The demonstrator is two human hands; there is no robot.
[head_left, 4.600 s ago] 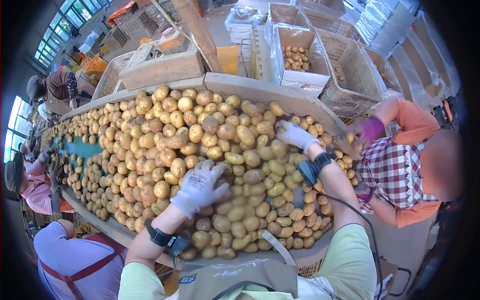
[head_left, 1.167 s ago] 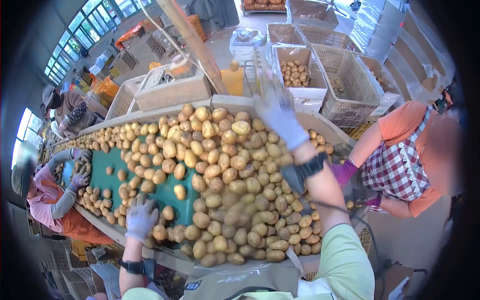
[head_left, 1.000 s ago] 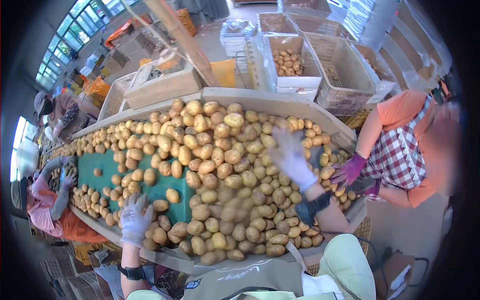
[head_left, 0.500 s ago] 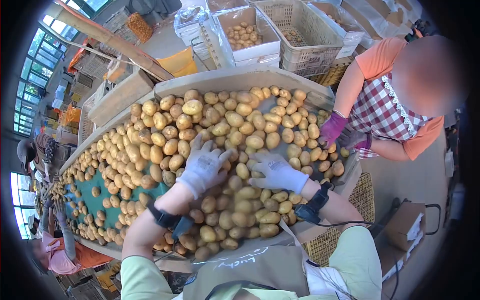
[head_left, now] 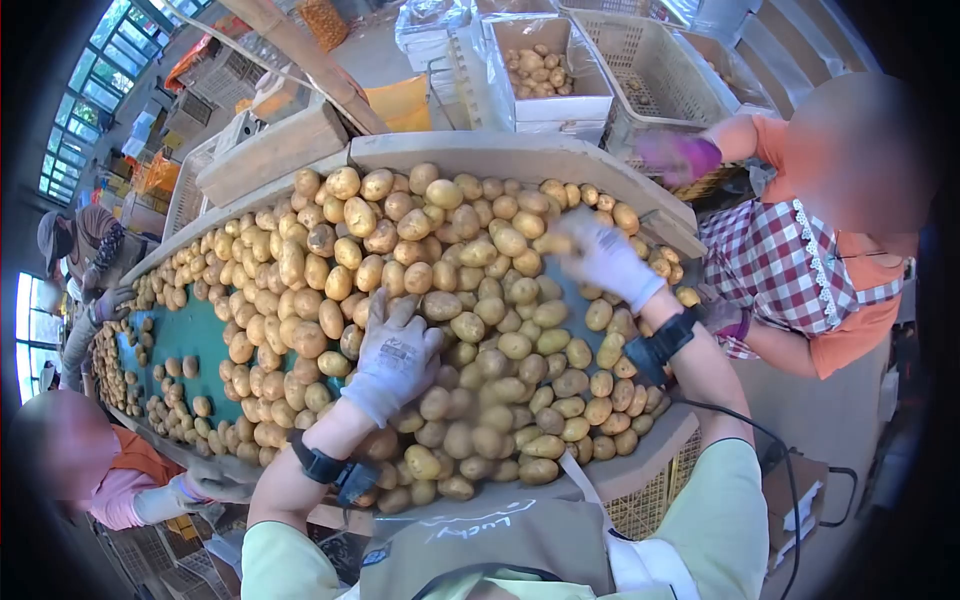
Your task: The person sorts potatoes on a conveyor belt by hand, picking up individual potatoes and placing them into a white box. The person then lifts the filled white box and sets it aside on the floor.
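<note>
1. Currently, in the head view, my left hand (head_left: 392,355) in its white glove lies palm down on the potatoes (head_left: 440,260), fingers spread and gripping nothing; it rests in the near middle of the heap.
2. My right hand (head_left: 605,258) reaches to the far right of the heap, close to the wooden rim (head_left: 520,152). It is blurred, so I cannot tell whether it has closed on a potato or merely lies on the pile.
3. The potatoes lie heaped thick across the right end of the green belt (head_left: 190,335). The cover thins toward the left, where bare belt shows between them.
4. Both my wrists carry a black band (head_left: 660,340), and the right one has a cable running back toward me.
5. On the right, a co-worker in a checked apron stretches a purple glove (head_left: 675,155) toward a plastic basket (head_left: 660,75). Left of that basket, a white box (head_left: 545,75) beyond the rim holds a few potatoes.
6. As I judge it, the step in hand is picking through the heap, with the left hand steadying or spreading and the right seeking one out.
7. The next move, I would say, calls for a firm close on a single potato at the far right, lifted clear of the rim without rolling its neighbours off.
</note>
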